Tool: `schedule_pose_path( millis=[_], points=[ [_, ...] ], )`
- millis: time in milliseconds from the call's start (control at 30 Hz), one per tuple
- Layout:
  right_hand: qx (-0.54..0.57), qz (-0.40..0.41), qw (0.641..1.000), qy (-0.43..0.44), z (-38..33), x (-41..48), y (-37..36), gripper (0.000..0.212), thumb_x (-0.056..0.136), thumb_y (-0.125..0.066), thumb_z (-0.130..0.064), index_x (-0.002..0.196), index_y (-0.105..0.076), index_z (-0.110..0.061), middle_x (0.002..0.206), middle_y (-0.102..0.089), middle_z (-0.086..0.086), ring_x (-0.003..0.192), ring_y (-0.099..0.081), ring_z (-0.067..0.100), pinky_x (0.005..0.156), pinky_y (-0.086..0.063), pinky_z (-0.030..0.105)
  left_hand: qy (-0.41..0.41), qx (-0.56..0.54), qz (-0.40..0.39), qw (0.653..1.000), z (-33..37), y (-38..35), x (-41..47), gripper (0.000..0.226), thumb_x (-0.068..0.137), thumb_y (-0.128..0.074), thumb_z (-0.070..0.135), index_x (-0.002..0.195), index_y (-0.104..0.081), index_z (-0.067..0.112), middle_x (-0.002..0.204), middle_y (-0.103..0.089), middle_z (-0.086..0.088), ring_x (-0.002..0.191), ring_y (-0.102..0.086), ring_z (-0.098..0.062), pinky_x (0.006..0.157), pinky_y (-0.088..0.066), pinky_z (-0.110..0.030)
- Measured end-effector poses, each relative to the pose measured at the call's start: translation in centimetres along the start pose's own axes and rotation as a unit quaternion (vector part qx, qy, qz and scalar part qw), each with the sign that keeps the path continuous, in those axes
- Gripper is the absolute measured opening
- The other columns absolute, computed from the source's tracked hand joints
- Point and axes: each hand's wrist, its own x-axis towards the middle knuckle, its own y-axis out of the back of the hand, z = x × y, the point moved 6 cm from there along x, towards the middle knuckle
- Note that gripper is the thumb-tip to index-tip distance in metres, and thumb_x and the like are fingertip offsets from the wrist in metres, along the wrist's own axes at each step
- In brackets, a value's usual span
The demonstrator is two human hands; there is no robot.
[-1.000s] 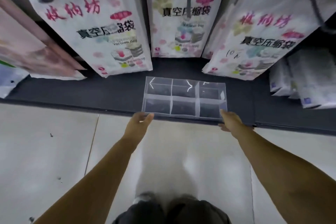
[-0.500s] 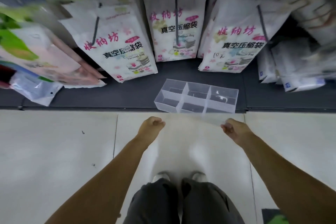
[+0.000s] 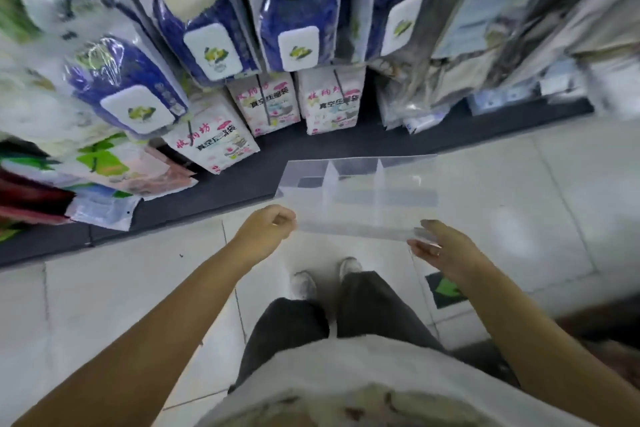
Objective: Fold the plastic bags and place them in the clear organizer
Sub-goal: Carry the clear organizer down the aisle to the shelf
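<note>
A pale tiled floor [image 3: 104, 288] fills the lower view, and a dark low shelf [image 3: 242, 184] crosses from 9 to 2 o'clock, with vacuum-bag packs [image 3: 211, 142] standing on it toward 11. The clear organizer [image 3: 360, 198] is held in the air just right of centre. The left hand [image 3: 263, 232] has its grip curled on the organizer's 7 o'clock corner, and the right hand [image 3: 446, 253] has its grip pinched on the 5 o'clock corner.

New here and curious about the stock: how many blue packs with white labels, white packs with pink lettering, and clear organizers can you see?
Blue packs with white labels: 4
White packs with pink lettering: 3
Clear organizer: 1
Total: 8
</note>
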Motion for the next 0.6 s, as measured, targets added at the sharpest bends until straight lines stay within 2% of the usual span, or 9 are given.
schedule_pose_path(
  millis=[133,200,300,400,467,500,600],
  points=[
    [0.06,-0.03,0.997,0.047,-0.4,-6.2,5.7,0.031,0.078,-0.073,-0.024,0.1,-0.069,-0.003,0.106,-0.071,0.016,0.088,-0.072,0.03,0.066,-0.058,0.027,-0.074,0.038,-0.016,0.996,5.8,-0.8,-4.0,0.007,0.093,-0.057,0.032,0.094,-0.061,0.038,0.098,-0.067,0.011,0.091,-0.063,0.0,0.07,-0.044,-0.017],
    [0.111,-0.022,0.991,0.069,0.4,-8.5,8.8,0.039,0.079,-0.071,-0.029,0.109,-0.064,-0.005,0.111,-0.07,0.015,0.094,-0.07,0.031,0.068,-0.058,0.029,-0.097,0.036,-0.016,0.995,8.3,-1.7,-4.7,0.008,0.092,-0.058,0.031,0.093,-0.063,0.038,0.096,-0.07,0.011,0.089,-0.065,0.0,0.069,-0.042,-0.017],
    [0.18,0.011,0.98,0.078,1.9,-10.4,12.4,0.048,0.076,-0.07,-0.036,0.114,-0.061,-0.008,0.11,-0.071,0.012,0.084,-0.072,0.024,0.066,-0.058,0.029,-0.12,0.024,-0.037,0.992,11.9,-4.3,-4.7,0.01,0.092,-0.059,0.026,0.095,-0.066,0.031,0.095,-0.072,0.008,0.087,-0.067,-0.001,0.08,-0.047,-0.024],
    [0.254,0.056,0.961,0.091,2.4,-11.5,16.0,0.041,0.08,-0.065,-0.033,0.112,-0.061,-0.009,0.099,-0.074,0.011,0.066,-0.071,0.016,0.061,-0.058,0.026,-0.135,0.032,-0.066,0.988,15.8,-8.1,-3.8,0.011,0.094,-0.058,0.024,0.097,-0.068,0.027,0.091,-0.073,0.007,0.088,-0.069,-0.008,0.091,-0.05,-0.034],
    [0.286,0.081,0.949,0.108,2.4,-12.0,19.0,0.051,0.07,-0.069,-0.038,0.112,-0.061,-0.011,0.078,-0.074,0.004,0.068,-0.072,0.016,0.062,-0.058,0.026,-0.152,0.055,-0.085,0.983,18.6,-11.1,-2.9,0.011,0.094,-0.058,0.025,0.096,-0.068,0.028,0.089,-0.073,0.012,0.085,-0.068,-0.006,0.091,-0.05,-0.036],
    [0.303,0.092,0.941,0.115,2.3,-12.1,20.6,0.057,0.065,-0.07,-0.04,0.113,-0.06,-0.011,0.074,-0.072,0.0,0.069,-0.072,0.017,0.062,-0.058,0.026,-0.161,0.067,-0.095,0.98,20.0,-12.8,-2.5,0.011,0.094,-0.058,0.025,0.095,-0.068,0.028,0.089,-0.073,0.013,0.084,-0.068,-0.005,0.091,-0.05,-0.036],
    [0.336,0.119,0.926,0.124,1.5,-11.7,24.9,0.058,0.061,-0.071,-0.039,0.11,-0.061,-0.009,0.092,-0.074,0.009,0.08,-0.073,0.022,0.061,-0.058,0.026,-0.175,0.095,-0.128,0.971,24.1,-18.2,-1.0,0.012,0.093,-0.058,0.021,0.094,-0.068,0.027,0.088,-0.073,0.011,0.083,-0.069,-0.005,0.093,-0.05,-0.036]
  ],
)
